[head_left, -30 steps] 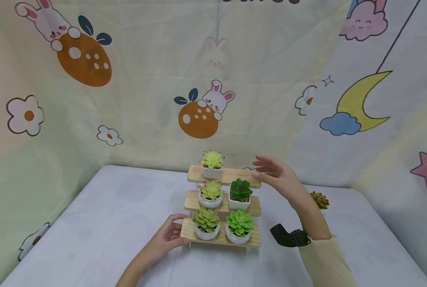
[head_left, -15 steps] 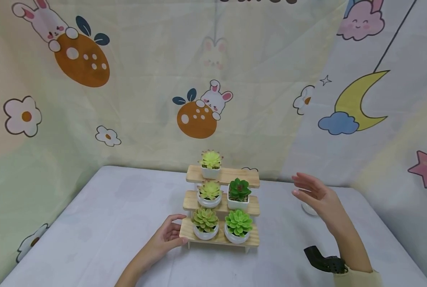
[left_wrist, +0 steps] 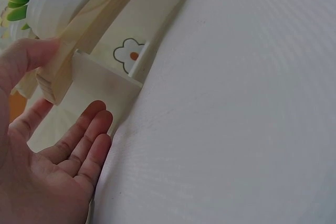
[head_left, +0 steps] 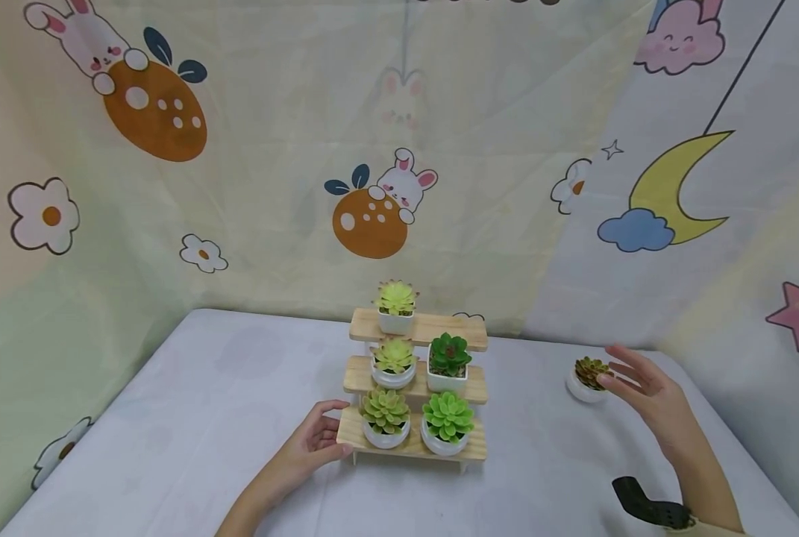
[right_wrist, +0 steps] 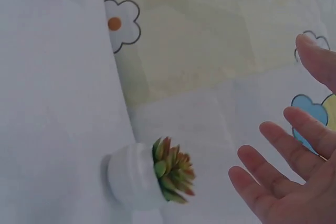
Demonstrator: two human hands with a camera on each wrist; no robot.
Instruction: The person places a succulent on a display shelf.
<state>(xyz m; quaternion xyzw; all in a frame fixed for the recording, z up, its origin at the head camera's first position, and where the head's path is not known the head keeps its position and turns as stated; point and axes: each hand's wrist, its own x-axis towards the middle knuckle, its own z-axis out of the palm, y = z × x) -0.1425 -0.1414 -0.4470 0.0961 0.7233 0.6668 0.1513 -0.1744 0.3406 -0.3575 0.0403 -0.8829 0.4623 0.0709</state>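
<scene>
A three-tier wooden plant stand (head_left: 415, 451) holds several small potted succulents. My left hand (head_left: 308, 444) pinches the left end of its lowest board (left_wrist: 79, 51), thumb on top and index finger beneath, the other fingers held off the board. On the table to the right stands a reddish-green succulent in a round white pot (head_left: 583, 391). My right hand (head_left: 650, 395) is just right of that plant, its fingers spread and apart from the pot in the right wrist view, where the white pot (right_wrist: 134, 177) shows sideways.
On the top board is one square-potted succulent (head_left: 395, 306), at its left. The middle board bears a pale succulent (head_left: 394, 362) and a dark green one (head_left: 449, 362). Two round pots stand on the lowest board. A printed cloth backdrop (head_left: 271, 149) rises behind the white table (head_left: 238, 388).
My right hand has moved from the stand's top board rightward and down to the reddish-green succulent. The left hand stays on the lowest board, and the stand keeps its place.
</scene>
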